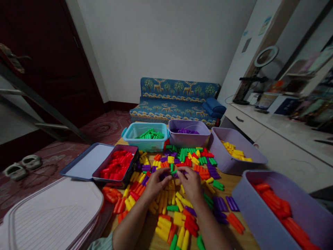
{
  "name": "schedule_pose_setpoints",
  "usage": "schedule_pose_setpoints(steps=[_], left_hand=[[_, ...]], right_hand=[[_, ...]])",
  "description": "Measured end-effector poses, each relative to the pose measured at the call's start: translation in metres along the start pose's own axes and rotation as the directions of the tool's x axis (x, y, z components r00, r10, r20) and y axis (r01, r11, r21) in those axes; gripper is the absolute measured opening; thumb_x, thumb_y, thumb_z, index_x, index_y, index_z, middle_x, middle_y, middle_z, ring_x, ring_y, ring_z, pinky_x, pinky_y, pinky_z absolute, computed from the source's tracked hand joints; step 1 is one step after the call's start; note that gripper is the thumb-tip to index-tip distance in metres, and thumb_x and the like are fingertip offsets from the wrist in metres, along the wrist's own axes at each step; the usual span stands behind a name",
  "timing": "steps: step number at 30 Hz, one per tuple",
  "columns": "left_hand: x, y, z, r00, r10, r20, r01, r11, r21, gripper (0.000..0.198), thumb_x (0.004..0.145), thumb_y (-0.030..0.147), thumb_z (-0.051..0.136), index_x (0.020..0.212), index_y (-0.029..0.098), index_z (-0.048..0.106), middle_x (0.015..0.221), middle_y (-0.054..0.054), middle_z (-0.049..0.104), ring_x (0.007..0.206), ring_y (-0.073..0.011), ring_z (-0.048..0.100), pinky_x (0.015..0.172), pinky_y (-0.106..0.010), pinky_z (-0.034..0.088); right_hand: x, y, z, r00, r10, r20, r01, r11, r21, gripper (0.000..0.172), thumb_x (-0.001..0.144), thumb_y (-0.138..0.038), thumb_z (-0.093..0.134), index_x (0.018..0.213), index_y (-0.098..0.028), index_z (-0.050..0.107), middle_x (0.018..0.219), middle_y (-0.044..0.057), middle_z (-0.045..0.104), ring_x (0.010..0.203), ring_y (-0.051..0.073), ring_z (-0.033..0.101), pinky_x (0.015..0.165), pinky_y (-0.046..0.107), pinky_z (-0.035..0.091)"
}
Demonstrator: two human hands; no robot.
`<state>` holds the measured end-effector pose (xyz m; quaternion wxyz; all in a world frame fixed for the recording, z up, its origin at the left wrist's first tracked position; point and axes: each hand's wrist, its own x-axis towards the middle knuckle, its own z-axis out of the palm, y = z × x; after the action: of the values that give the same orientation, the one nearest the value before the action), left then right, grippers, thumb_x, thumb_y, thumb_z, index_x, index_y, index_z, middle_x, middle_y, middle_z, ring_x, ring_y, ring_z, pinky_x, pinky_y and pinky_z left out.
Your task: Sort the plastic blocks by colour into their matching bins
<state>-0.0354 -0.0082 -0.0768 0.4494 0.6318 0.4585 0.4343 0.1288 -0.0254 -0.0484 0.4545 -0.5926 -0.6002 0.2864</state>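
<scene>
Head view. Left hand [159, 181] and right hand [191, 182] face each other above the middle of the tabletop [247, 238], fingertips almost meeting. Key relation: a small green piece [174, 172] sits in the narrow gap between them, to the right of the left hand and to the left of the right hand. Its long axis appears to run roughly across, from hand to hand, slightly tilted; blur limits certainty. The right hand is nearer, its fingertips at the end of the piece.

Hand state: right, thumb and forefinger seem pinched on the green piece. Left, fingers curled with the thumb tip just beside the piece; cannot tell whether it grips anything.

Appearance: piece is bright green, short and rounded, like a stubby tube. A dark purple bit shows just below it; whether the two are joined cannot be told.

Surroundings: mixed yellow, red, orange, green and purple pieces lie loose around and beneath the hands, many in side-by-side rows. Beyond them stand a turquoise bin [144, 144] with green pieces [151, 134] inside and, to its right, a purple bin [188, 140] with purple pieces [185, 131].
</scene>
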Motion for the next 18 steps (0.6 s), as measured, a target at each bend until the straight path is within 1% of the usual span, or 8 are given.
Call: schedule_pose_setpoints(steps=[2, 3, 6, 8, 11, 14, 16, 18], left_hand=[[-0.001, 0.004, -0.001, 0.999, 0.019, 0.035, -0.019, 1.0, 0.009, 0.048, 0.076, 0.039, 0.067, 0.118, 0.015, 0.062, 0.117, -0.011, 0.066, 0.109, -0.0259, 0.059, 0.096, -0.036, 0.044], [-0.002, 0.007, -0.002, 0.998, 0.031, 0.058, -0.031, 0.999, 0.009, 0.049, 0.076, 0.039, 0.067, 0.119, 0.016, 0.062, 0.118, -0.011, 0.065, 0.109, -0.0257, 0.059, 0.096, -0.036, 0.044], [-0.003, 0.014, -0.003, 0.993, 0.053, 0.103, -0.053, 0.999, -0.002, 0.045, 0.079, 0.036, 0.064, 0.119, 0.016, 0.062, 0.115, -0.009, 0.067, 0.107, -0.0247, 0.06, 0.095, -0.034, 0.044], [-0.003, 0.017, -0.002, 0.993, 0.039, 0.115, -0.039, 0.999, -0.002, 0.042, 0.08, 0.034, 0.062, 0.117, 0.014, 0.064, 0.11, -0.009, 0.069, 0.102, -0.0241, 0.062, 0.092, -0.033, 0.045], [-0.002, 0.018, 0.001, 0.99, 0.004, 0.143, -0.007, 1.0, 0.022, 0.038, 0.08, 0.033, 0.062, 0.111, 0.012, 0.067, 0.099, -0.007, 0.072, 0.091, -0.0232, 0.064, 0.082, -0.032, 0.049], [0.003, 0.02, 0.005, 0.988, -0.035, 0.152, 0.04, 0.999, -0.032, 0.035, 0.076, 0.035, 0.065, 0.102, 0.012, 0.07, 0.087, -0.006, 0.073, 0.081, -0.0207, 0.064, 0.073, -0.029, 0.049], [0.013, 0.027, 0.007, 0.977, -0.101, 0.186, 0.127, 0.983, -0.134, 0.038, 0.071, 0.038, 0.07, 0.099, 0.011, 0.07, 0.08, -0.006, 0.072, 0.071, -0.0177, 0.064, 0.064, -0.026, 0.048], [0.032, 0.041, 0.009, 0.952, -0.183, 0.246, 0.242, 0.941, -0.234, 0.041, 0.065, 0.037, 0.075, 0.098, 0.012, 0.069, 0.075, -0.005, 0.07, 0.06, -0.0138, 0.061, 0.054, -0.022, 0.046]], right_hand=[[-0.001, -0.003, 0.004, 0.994, 0.098, 0.039, -0.105, 0.968, 0.23, 0.027, 0.08, -0.041, 0.058, 0.092, -0.017, 0.062, 0.057, 0.001, 0.062, 0.047, 0.017, 0.059, 0.047, 0.028, 0.048], [-0.001, -0.004, 0.007, 0.989, 0.131, 0.064, -0.145, 0.938, 0.316, 0.031, 0.078, -0.045, 0.059, 0.092, -0.016, 0.062, 0.052, 0.0, 0.06, 0.044, 0.017, 0.058, 0.044, 0.027, 0.047], [-0.003, -0.002, 0.015, 0.977, 0.176, 0.123, -0.213, 0.871, 0.443, 0.039, 0.074, -0.049, 0.062, 0.093, -0.015, 0.061, 0.052, 0.0, 0.06, 0.044, 0.016, 0.059, 0.044, 0.026, 0.047], [-0.003, 0.002, 0.019, 0.969, 0.185, 0.163, -0.237, 0.88, 0.411, 0.042, 0.073, -0.047, 0.061, 0.099, -0.014, 0.061, 0.05, -0.002, 0.058, 0.044, 0.015, 0.057, 0.043, 0.025, 0.046], [-0.004, 0.007, 0.018, 0.972, 0.167, 0.166, -0.198, 0.96, 0.196, 0.041, 0.075, -0.039, 0.058, 0.108, -0.015, 0.063, 0.05, -0.003, 0.057, 0.043, 0.014, 0.056, 0.045, 0.025, 0.045], [0.0, 0.006, 0.009, 0.984, 0.126, 0.125, -0.126, 0.992, -0.009, 0.032, 0.076, -0.036, 0.058, 0.102, -0.02, 0.067, 0.067, 0.003, 0.067, 0.058, 0.017, 0.063, 0.054, 0.026, 0.049], [0.008, 0.0, -0.001, 0.988, 0.101, 0.121, -0.098, 0.995, -0.03, 0.027, 0.076, -0.036, 0.059, 0.095, -0.021, 0.069, 0.076, 0.005, 0.07, 0.067, 0.018, 0.066, 0.058, 0.026, 0.051], [0.022, -0.009, -0.014, 0.988, 0.099, 0.117, -0.104, 0.994, 0.037, 0.026, 0.075, -0.036, 0.06, 0.093, -0.019, 0.068, 0.076, 0.005, 0.07, 0.064, 0.017, 0.065, 0.054, 0.025, 0.05]])
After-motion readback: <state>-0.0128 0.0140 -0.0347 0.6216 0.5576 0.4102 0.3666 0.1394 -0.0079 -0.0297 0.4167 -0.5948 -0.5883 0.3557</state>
